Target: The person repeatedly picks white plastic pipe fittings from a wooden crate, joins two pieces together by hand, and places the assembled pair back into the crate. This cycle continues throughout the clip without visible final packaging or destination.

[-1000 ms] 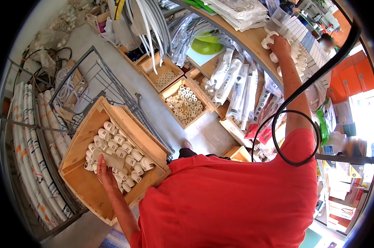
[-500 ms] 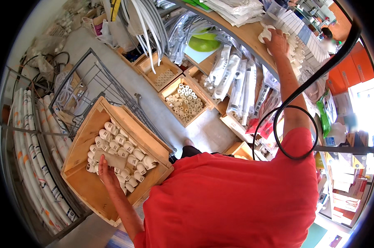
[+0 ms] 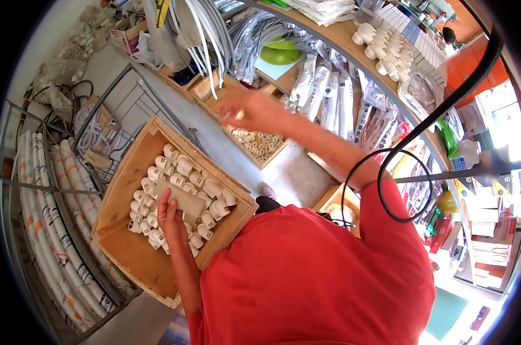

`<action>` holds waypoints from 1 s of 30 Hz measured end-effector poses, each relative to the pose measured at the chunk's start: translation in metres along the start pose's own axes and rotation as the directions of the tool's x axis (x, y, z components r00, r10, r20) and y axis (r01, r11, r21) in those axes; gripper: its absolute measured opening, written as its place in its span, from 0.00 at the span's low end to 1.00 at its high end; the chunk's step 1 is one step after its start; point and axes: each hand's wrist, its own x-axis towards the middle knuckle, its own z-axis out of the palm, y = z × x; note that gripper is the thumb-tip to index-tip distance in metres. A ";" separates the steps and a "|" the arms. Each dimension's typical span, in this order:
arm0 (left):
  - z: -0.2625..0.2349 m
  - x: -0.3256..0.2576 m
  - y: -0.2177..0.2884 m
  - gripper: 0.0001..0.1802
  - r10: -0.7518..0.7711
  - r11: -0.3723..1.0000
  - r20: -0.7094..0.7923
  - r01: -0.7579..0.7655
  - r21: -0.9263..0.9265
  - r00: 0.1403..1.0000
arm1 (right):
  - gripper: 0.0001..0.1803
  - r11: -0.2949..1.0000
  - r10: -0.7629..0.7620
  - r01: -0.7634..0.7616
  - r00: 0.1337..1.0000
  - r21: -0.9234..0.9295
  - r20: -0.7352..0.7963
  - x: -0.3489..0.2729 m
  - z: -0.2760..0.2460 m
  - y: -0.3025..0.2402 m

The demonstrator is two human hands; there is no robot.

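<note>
Our left hand reaches into a large pale wooden box, its fingers extended against a flat tan piece, perhaps cardboard, over a heap of curved white plastic pipe fittings; we cannot tell whether it grips the piece. Our right hand is blurred in the air above a square wooden bin, fingers seemingly bent, and we cannot tell whether they hold anything. The fittings lie around our left fingertips; we judge them light, stiff, rather slippery and hardly fragile, best taken around the barrel, and the tan piece best pinched at an edge. The box walls crowd our left hand; grey floor below our right hand gives it room, with the brown tabletop farther right.
</note>
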 end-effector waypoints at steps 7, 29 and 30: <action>0.022 -0.018 0.021 0.23 0.024 1.000 0.128 -0.021 -0.023 0.992 | 0.29 0.996 -0.050 0.028 0.955 0.079 0.291 0.003 0.119 -0.087; -0.119 0.018 0.081 0.15 0.241 0.840 -0.105 -0.153 0.521 0.965 | 0.27 0.567 0.425 -0.176 0.899 0.805 -0.103 0.050 0.258 -0.092; -0.130 0.025 0.070 0.16 0.237 0.793 -0.079 -0.146 0.592 0.968 | 0.26 0.628 0.415 -0.183 0.901 0.756 -0.127 0.050 0.261 -0.089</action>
